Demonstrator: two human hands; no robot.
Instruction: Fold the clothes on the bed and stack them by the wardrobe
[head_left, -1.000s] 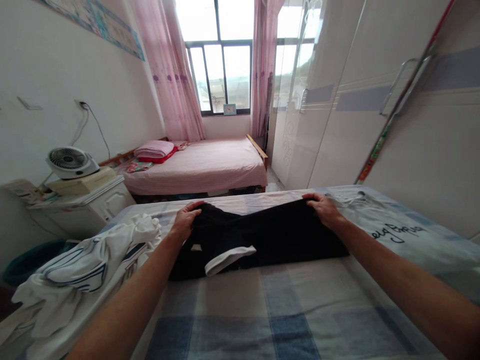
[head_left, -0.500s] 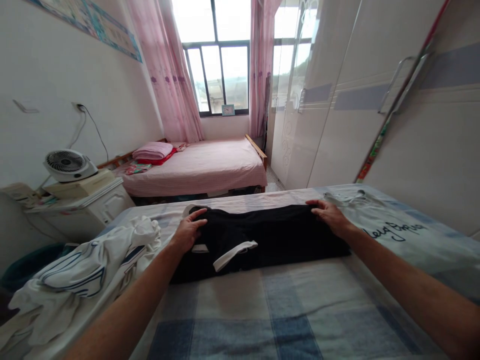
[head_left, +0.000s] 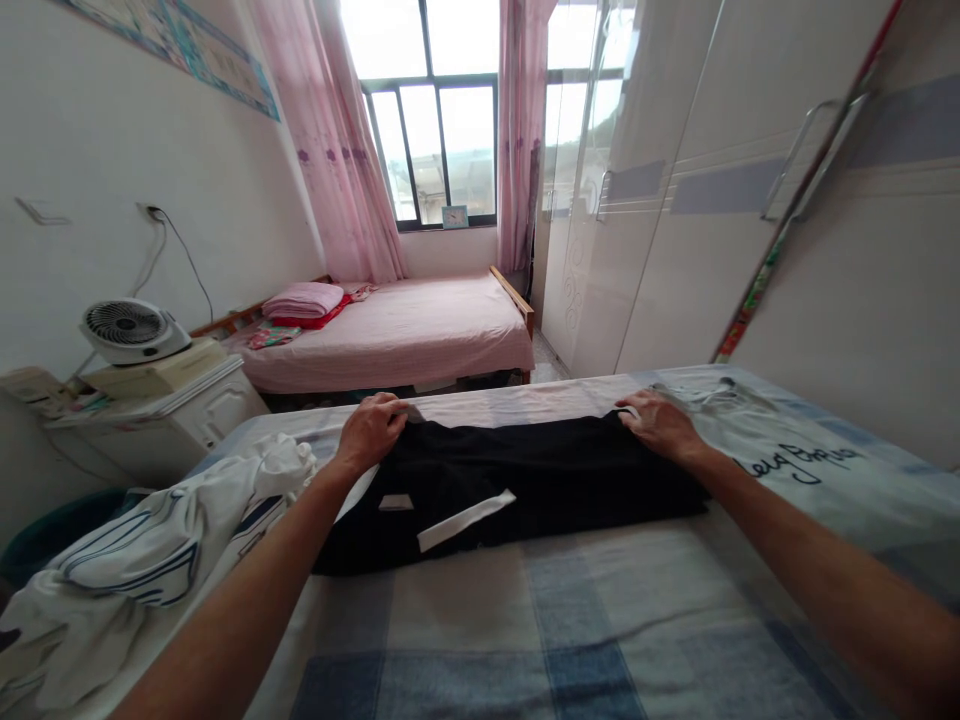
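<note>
A black shirt (head_left: 555, 475) with white trim lies folded into a long strip across the bed in front of me. My left hand (head_left: 371, 430) is closed on its far left corner, with fingertips and thumb pinched together. At the far right corner, my right hand (head_left: 660, 425) pinches the fabric, and a bit of white shows by its fingers. A white trim band slants over the left half of the shirt, with a smaller white patch beside it. Beneath the shirt is a blue and white checked sheet (head_left: 465, 610).
Crumpled white clothes (head_left: 150, 560) with dark stripes lie to the left. On the right is a flat white garment (head_left: 772, 430) with black lettering. Beyond stand a pink-covered bed (head_left: 420, 335), a cabinet (head_left: 202, 410) bearing a fan (head_left: 131, 328), and a tall white wardrobe (head_left: 675, 260).
My left fingers, spread on the shirt before, have closed on its far left corner. The shirt's left end spreads further left, and its trim band lies straighter. My right fingers have curled in.
</note>
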